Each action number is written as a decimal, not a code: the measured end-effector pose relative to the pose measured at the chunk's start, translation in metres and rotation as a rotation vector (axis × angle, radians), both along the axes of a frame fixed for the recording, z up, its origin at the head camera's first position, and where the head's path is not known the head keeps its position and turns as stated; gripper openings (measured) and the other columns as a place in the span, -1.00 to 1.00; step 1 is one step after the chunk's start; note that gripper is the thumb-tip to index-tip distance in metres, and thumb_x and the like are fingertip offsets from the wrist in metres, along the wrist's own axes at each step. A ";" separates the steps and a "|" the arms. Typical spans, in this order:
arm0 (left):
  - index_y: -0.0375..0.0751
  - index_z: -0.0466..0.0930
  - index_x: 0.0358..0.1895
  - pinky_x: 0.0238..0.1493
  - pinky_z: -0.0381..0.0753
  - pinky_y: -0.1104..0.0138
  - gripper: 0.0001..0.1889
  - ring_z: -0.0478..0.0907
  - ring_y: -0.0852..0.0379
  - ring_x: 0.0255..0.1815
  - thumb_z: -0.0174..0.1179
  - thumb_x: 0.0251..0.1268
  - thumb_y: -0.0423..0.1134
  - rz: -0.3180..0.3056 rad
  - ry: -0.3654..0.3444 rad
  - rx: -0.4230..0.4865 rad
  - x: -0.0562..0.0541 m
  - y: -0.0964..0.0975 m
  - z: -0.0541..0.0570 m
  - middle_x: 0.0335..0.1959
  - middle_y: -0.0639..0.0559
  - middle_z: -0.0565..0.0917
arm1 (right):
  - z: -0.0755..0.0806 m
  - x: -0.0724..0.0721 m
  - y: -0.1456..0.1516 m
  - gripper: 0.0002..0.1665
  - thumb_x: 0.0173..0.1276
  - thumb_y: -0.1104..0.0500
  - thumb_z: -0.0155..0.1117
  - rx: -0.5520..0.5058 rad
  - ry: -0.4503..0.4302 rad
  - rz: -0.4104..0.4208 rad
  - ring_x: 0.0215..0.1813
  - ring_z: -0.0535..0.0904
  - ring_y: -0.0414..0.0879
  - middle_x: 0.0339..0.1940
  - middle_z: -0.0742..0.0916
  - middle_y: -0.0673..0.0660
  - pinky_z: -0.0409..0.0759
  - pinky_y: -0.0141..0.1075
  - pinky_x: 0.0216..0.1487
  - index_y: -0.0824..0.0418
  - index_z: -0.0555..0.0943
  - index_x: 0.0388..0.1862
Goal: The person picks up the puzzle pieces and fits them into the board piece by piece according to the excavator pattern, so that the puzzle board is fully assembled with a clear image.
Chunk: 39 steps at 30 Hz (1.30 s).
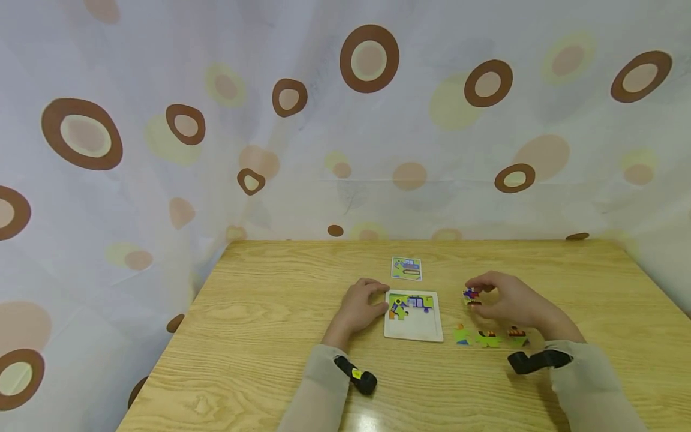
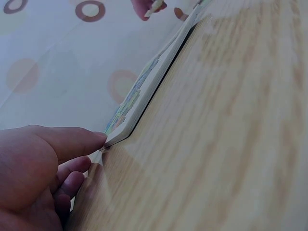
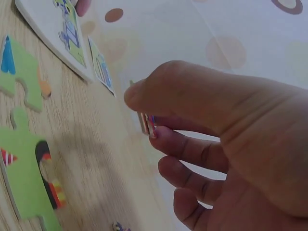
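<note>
My left hand rests at the left edge of a white puzzle tray. Its thumb touches the tray's corner in the left wrist view. Joined pieces fill the tray's upper part, showing green and a purple vehicle; the lower right is bare white. To the right of the tray, my right hand pinches a small colourful puzzle piece between thumb and fingers, held above the table. The right wrist view shows this piece edge-on, its picture mostly hidden.
Three loose puzzle pieces, one green and blue, one mostly green and one partly dark, lie below the right hand. A small picture card lies behind the tray. Behind the wooden table hangs a patterned curtain.
</note>
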<state>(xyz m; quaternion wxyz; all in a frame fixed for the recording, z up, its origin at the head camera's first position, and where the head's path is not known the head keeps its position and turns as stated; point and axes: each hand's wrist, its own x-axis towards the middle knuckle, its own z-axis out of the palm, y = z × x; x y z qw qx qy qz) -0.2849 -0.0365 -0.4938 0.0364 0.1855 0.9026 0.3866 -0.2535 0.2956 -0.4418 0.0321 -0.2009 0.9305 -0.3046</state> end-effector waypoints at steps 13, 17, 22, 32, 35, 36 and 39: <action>-0.07 0.63 0.20 0.35 0.27 0.03 -0.63 0.35 -0.10 0.31 0.27 0.34 -0.20 0.005 -0.001 0.007 -0.001 0.001 0.000 0.24 -0.04 0.48 | 0.001 0.001 -0.028 -0.56 0.23 0.13 0.49 -0.106 0.048 0.049 0.03 0.50 0.11 -0.05 0.67 0.02 0.52 0.02 -0.07 0.20 0.65 0.08; -0.10 0.63 0.18 0.33 0.28 0.04 -0.63 0.37 -0.09 0.29 0.27 0.33 -0.21 -0.001 0.007 0.016 -0.002 0.002 -0.002 0.22 -0.05 0.49 | 0.000 0.001 -0.039 -0.66 0.24 0.15 0.48 -0.112 0.067 0.077 0.02 0.51 0.09 -0.07 0.67 -0.05 0.53 0.01 -0.08 0.11 0.69 0.00; -0.11 0.63 0.19 0.33 0.28 0.04 -0.64 0.36 -0.10 0.29 0.27 0.34 -0.21 -0.002 0.007 0.016 -0.003 0.002 -0.003 0.22 -0.05 0.48 | 0.000 -0.002 -0.051 -0.72 0.26 0.18 0.46 -0.129 0.079 0.115 0.01 0.53 0.08 -0.10 0.67 -0.08 0.53 0.02 -0.09 0.09 0.70 -0.04; -0.11 0.63 0.18 0.33 0.29 0.04 -0.64 0.36 -0.11 0.30 0.27 0.33 -0.22 -0.005 0.011 0.008 -0.002 0.000 -0.001 0.22 -0.04 0.48 | 0.003 -0.007 -0.073 -0.74 0.30 0.16 0.43 -0.164 0.058 0.155 -0.05 0.55 0.08 -0.06 0.65 -0.05 0.52 0.04 -0.10 0.04 0.71 -0.03; -0.11 0.63 0.19 0.34 0.28 0.04 -0.64 0.36 -0.11 0.30 0.27 0.34 -0.23 -0.010 0.004 0.018 -0.001 0.000 0.000 0.23 -0.04 0.48 | 0.002 -0.006 -0.078 -0.74 0.29 0.17 0.43 -0.177 0.046 0.166 -0.06 0.55 0.08 -0.07 0.65 -0.01 0.53 0.02 -0.13 0.10 0.72 -0.03; -0.11 0.63 0.19 0.34 0.28 0.04 -0.64 0.36 -0.10 0.30 0.27 0.34 -0.22 -0.011 0.002 0.018 -0.001 0.000 0.001 0.23 -0.04 0.48 | 0.000 -0.007 -0.079 -0.74 0.29 0.18 0.43 -0.176 0.049 0.172 -0.06 0.55 0.08 -0.07 0.66 -0.01 0.54 0.02 -0.12 0.12 0.72 -0.03; -0.10 0.63 0.19 0.34 0.28 0.04 -0.64 0.36 -0.09 0.31 0.26 0.35 -0.22 -0.010 -0.001 0.015 -0.001 0.000 0.002 0.23 -0.04 0.48 | -0.005 -0.008 -0.083 -0.76 0.29 0.19 0.43 -0.174 0.064 0.198 -0.05 0.57 0.06 -0.10 0.66 0.00 0.55 0.05 -0.06 0.15 0.73 -0.05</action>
